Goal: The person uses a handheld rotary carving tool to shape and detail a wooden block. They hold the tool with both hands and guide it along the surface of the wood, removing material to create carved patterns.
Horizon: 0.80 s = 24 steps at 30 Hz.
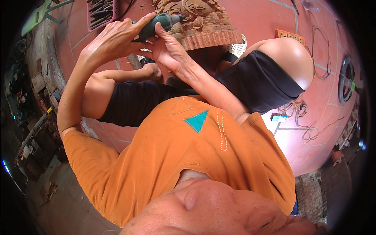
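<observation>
A dark green handheld rotary tool [156,26] points to the right, its tip against or just beside a brown wood carving [203,23] with deep relief. My left hand [119,36] wraps round the tool's rear from the left. From below, my right hand [169,51] steadies the tool, its thumb laid along the body near the front and its fingers partly hidden beneath. The carving's flat lower edge faces me, between my bent knees. Its top runs out of view.
A pink basket [114,11] of carving tools lies beyond my left hand. An orange power strip [290,36] and loose cables [301,109] rest on the red tiles at right, near a black ring-shaped thing [346,78]. Along the left lies a log [51,58].
</observation>
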{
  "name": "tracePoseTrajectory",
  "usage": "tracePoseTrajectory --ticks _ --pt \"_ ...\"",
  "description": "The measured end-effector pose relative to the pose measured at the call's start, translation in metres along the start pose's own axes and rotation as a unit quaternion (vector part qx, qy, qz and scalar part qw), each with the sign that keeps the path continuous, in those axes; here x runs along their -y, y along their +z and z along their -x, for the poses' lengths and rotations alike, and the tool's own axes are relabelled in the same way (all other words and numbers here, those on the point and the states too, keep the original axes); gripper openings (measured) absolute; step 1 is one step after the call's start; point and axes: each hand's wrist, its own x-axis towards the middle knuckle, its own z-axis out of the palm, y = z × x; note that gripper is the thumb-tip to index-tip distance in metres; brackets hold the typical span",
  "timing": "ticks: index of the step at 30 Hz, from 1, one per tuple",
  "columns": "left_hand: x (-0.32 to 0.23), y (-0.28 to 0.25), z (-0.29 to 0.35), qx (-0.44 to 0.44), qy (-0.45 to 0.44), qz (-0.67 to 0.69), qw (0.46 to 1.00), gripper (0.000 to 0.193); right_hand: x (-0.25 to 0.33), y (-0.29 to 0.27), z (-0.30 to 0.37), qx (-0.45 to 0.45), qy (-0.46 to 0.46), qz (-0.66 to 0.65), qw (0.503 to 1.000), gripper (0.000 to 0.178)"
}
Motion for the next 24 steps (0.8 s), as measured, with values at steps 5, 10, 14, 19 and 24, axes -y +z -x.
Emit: tracePoseTrajectory --ticks 5,10,14,19,24 --pt "0.000 0.000 0.001 0.006 -0.001 -0.001 1.000 0.085 -0.001 0.001 0.000 0.000 0.004 -0.001 1.000 0.048" --pt "0.003 0.001 0.004 0.003 0.005 0.003 1.000 0.085 -0.003 0.006 0.001 -0.027 0.001 -0.013 1.000 0.052" --pt "0.004 0.003 0.007 -0.005 0.011 0.002 1.000 0.086 -0.005 0.004 0.001 -0.025 0.007 -0.019 0.999 0.052" --pt "0.004 0.005 0.009 -0.002 0.010 0.006 1.000 0.086 -0.007 0.001 0.000 -0.022 0.013 -0.020 0.999 0.052" --pt "0.003 0.004 0.011 0.008 -0.002 0.010 1.000 0.085 -0.008 0.008 0.003 -0.028 0.012 -0.021 0.999 0.051"
